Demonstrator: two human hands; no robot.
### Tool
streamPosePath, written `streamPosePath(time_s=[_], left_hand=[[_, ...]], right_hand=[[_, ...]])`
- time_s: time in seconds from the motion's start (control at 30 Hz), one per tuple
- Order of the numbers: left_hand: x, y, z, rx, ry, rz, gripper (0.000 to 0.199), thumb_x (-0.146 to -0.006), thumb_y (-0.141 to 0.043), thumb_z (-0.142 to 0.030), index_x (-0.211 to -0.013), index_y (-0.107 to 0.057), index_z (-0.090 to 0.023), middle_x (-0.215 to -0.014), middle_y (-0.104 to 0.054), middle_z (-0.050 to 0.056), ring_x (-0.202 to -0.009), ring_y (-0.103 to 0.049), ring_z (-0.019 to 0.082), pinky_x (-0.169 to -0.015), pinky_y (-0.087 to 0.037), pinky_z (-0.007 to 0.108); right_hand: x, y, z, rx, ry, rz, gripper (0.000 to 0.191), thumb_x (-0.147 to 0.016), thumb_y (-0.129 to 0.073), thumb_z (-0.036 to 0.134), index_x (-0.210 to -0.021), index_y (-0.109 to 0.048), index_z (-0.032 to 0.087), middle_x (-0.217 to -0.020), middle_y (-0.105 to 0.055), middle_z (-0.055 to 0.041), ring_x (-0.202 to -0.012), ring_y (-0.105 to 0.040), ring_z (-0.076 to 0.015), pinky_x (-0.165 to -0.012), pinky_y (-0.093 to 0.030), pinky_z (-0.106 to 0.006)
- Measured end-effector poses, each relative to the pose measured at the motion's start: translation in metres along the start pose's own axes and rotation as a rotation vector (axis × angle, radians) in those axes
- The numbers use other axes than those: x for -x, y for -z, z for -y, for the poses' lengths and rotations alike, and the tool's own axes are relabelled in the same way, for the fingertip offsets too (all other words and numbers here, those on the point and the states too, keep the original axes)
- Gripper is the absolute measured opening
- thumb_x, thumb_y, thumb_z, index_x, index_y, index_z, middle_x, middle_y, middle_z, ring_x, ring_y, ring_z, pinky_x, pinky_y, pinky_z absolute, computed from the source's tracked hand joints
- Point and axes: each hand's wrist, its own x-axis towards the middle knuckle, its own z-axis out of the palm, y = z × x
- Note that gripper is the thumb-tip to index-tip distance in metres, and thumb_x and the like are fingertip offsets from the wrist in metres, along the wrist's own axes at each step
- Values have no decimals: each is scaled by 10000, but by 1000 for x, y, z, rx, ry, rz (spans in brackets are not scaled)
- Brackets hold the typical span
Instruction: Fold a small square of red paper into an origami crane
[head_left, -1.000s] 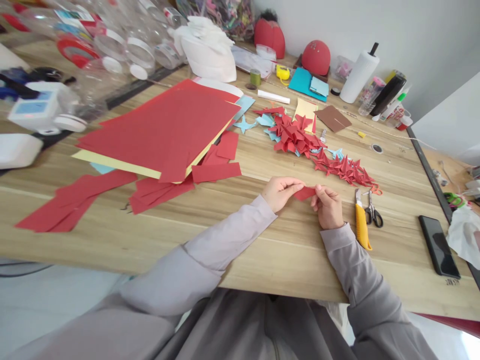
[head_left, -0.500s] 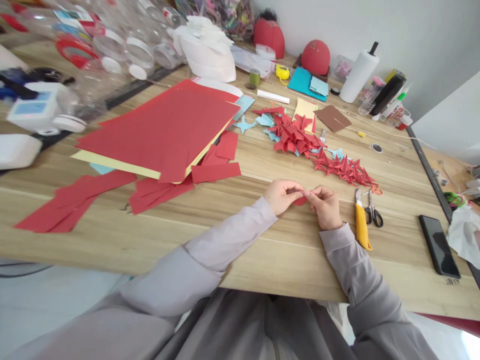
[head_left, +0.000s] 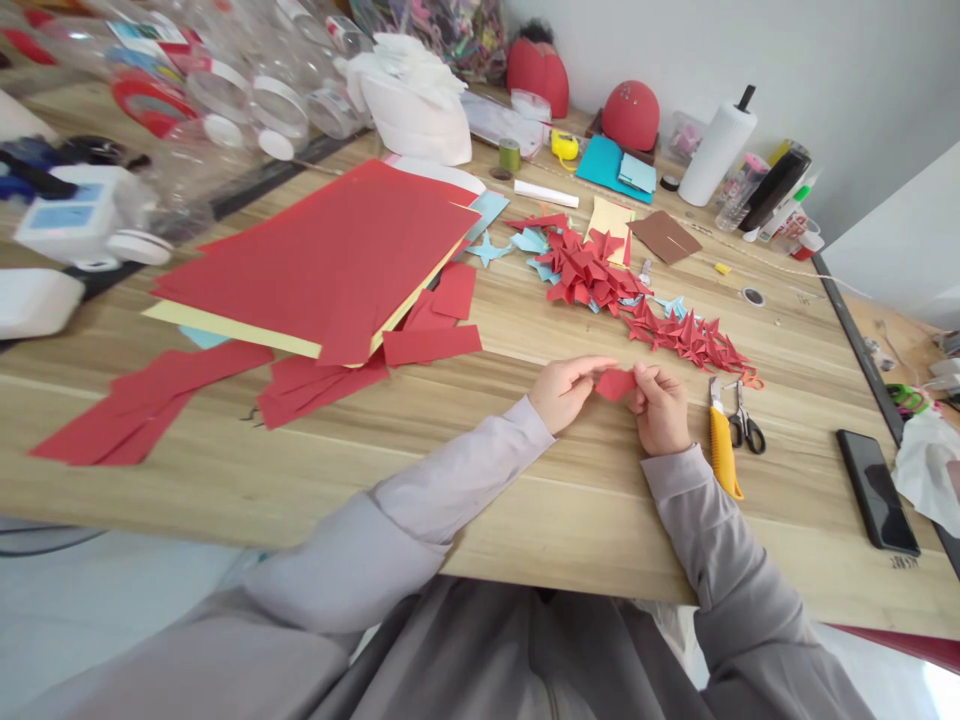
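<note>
A small folded piece of red paper [head_left: 615, 384] is pinched at its right end between the thumb and fingers of my right hand [head_left: 661, 408]. My left hand [head_left: 564, 390] is at the paper's left end, its fingers stretched out and its thumb apart from them; whether it touches the paper I cannot tell. Beyond my hands lies a pile of folded red paper stars [head_left: 589, 268], with a second row of red stars [head_left: 686, 335] to its right. A yellow utility knife [head_left: 724, 450] and black-handled scissors [head_left: 748, 430] rest right of my right hand.
Red paper sheets [head_left: 322, 265] are stacked at left, with cut red strips [head_left: 150, 405] in front. A phone [head_left: 877, 490] lies at the right. Plastic bottles [head_left: 217, 90] crowd the back left. Brown paper [head_left: 664, 237] and a white bottle [head_left: 720, 150] are farther back.
My fingertips have come apart, and the folded red paper now shows between the hands, held by the right. My left fingers have straightened; my right hand has shifted slightly right.
</note>
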Motion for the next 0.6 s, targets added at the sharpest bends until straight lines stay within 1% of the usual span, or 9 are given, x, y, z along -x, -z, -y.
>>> streamPosePath(time_s=[0.07, 0.13, 0.23, 0.33, 0.37, 0.43, 0.53, 0.6], left_hand=[[1, 0, 2, -72, -130, -14, 474, -693, -403, 8, -1087, -613, -151, -1112, -627, 94, -1016, -588, 167, -903, -467, 315], [1, 1, 4, -182, -272, -26, 488, -679, -411, 35, -1075, -617, -161, -1171, -581, 104, -1053, -559, 170, -915, -461, 329], [0, 1, 6, -328, -429, -16, 335, -737, -472, -21, -963, -662, -180, -1191, -552, 108, -1036, -550, 177, -870, -485, 349], [0, 2, 5, -407, -486, -32, 213, -766, -533, -100, -865, -691, -203, -1108, -593, 97, -1021, -533, 194, -815, -500, 358], [0, 2, 4, -405, -476, -57, 191, -770, -545, -119, -846, -696, -209, -1067, -609, 93, -1000, -537, 192, -799, -502, 352], [-1, 2, 1, -347, -405, -123, 149, -772, -572, -164, -820, -705, -212, -993, -626, 84, -918, -561, 173, -760, -504, 325], [-2, 1, -3, -165, -209, -185, 116, -759, -608, -223, -802, -711, -192, -854, -635, 65, -787, -589, 143, -710, -501, 286], [-3, 0, -5, -43, -90, -173, 117, -746, -621, -233, -791, -712, -173, -771, -636, 50, -742, -598, 141, -688, -496, 275]], right_hand=[[-1, 0, 1, -39, -12, -10, 380, -681, -682, 390, -500, -419, 183, -365, -364, 90, -332, -291, -43, -363, -184, -212], [-1, 1, 0, -36, -14, 5, 374, -698, -669, 390, -504, -427, 180, -369, -376, 86, -333, -298, -43, -362, -190, -211], [-1, 2, -3, 27, -2, 29, 341, -718, -654, 387, -529, -468, 173, -380, -424, 73, -336, -316, -44, -362, -203, -209], [2, 1, -4, 101, 10, 50, 305, -726, -646, 392, -563, -512, 171, -389, -449, 68, -341, -332, -49, -364, -222, -207], [2, 1, -4, 114, 16, 56, 289, -736, -631, 404, -590, -538, 171, -405, -462, 65, -351, -346, -52, -370, -241, -207], [4, -1, -3, 126, 35, 76, 258, -755, -598, 425, -686, -599, 176, -476, -509, 51, -391, -393, -61, -395, -295, -209], [5, -4, -3, 131, 89, 119, 214, -718, -647, 385, -832, -640, 203, -637, -583, 30, -470, -454, -72, -428, -344, -214], [5, -4, -4, 128, 124, 123, 189, -678, -694, 328, -823, -648, 215, -689, -601, 26, -484, -460, -71, -422, -344, -212]])
